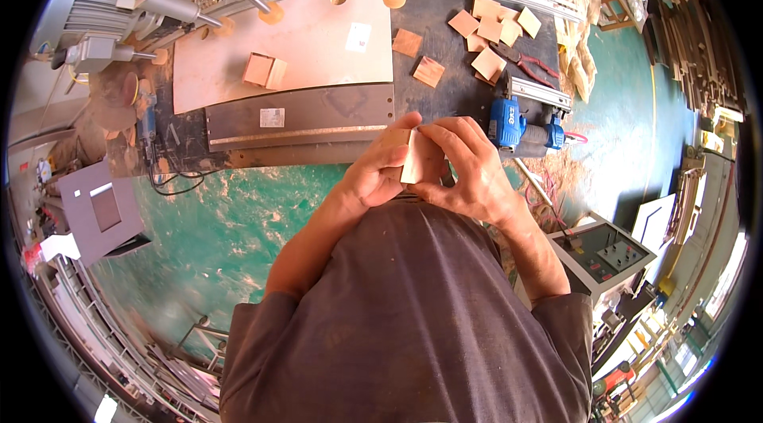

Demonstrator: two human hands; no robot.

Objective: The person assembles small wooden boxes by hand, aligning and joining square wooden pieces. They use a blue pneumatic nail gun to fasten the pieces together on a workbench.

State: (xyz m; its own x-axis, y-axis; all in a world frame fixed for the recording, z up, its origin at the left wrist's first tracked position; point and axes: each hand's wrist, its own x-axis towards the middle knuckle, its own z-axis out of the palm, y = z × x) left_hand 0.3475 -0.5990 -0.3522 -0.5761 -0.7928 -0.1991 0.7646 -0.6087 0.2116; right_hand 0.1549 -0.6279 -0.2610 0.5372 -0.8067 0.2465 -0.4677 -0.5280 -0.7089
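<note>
Close in front of my body I hold a small square wood block (427, 159) between both hands. It is tilted, with a pale edge on its left and a reddish face on its right. My left hand (380, 162) is closed on its left side, fingers and palm against the pale edge. My right hand (470, 172) grips the other side, thumb at the lower edge and fingertips along the top. Whether it is one piece or several joined pieces I cannot tell. Beyond my hands, two loose wood squares (429, 71) lie on the dark bench top.
A pile of wood squares (489, 29), red-handled pliers (528, 65) and a blue nail gun (509, 123) lie at the right of the bench. A small wooden box (261, 71) sits on a pale board (318, 33). A brown panel (318, 114) lies along the near edge. Clamping rods hang overhead.
</note>
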